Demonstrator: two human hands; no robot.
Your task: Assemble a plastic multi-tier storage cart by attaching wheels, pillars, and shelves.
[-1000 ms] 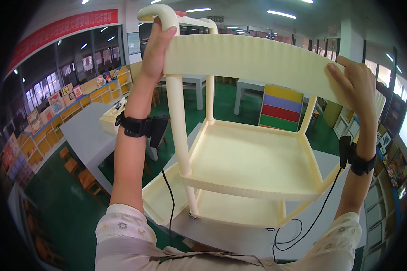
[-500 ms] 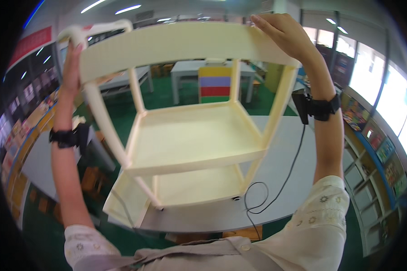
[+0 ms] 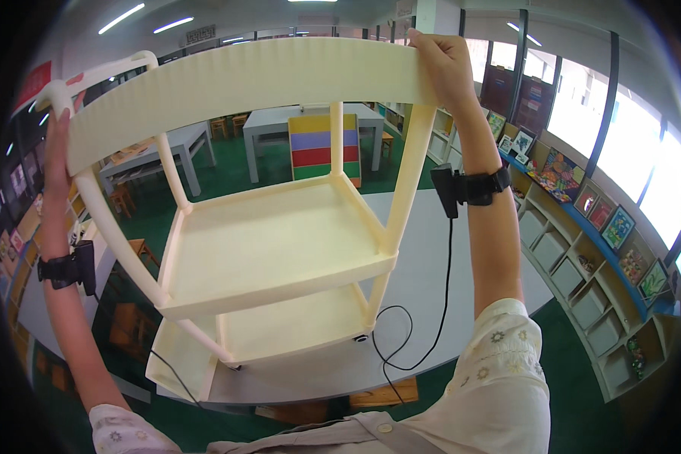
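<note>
A cream plastic trolley cart (image 3: pixel 272 234) with stacked shelves and small casters stands on a grey table (image 3: pixel 446 280), filling the middle of the view. Its tall top tray (image 3: pixel 257 72) has a tubular handle (image 3: pixel 102 76) at the left end. My right hand (image 3: pixel 448 72) grips the tray's right corner, thumb at the upper rim. At the opposite end, my left hand (image 3: pixel 59 151) holds the tray's side below the handle; part of its fingers is hidden. A shallow cream tray (image 3: pixel 181 359) lies beside the cart's lower left. Both wrists wear black straps with cabled devices.
A thin black cable (image 3: pixel 445 295) loops across the table to the right. Wooden stools (image 3: pixel 132 329) stand at the lower left. Ahead are grey tables (image 3: pixel 261 125) and a colour-striped cabinet (image 3: pixel 321 155). Low shelves (image 3: pixel 583 280) with framed pictures line the right, beneath windows.
The whole scene, cart and hands included, has shifted left in the view, showing more of the right-hand shelves. Both hands keep their places on the cart's top tray.
</note>
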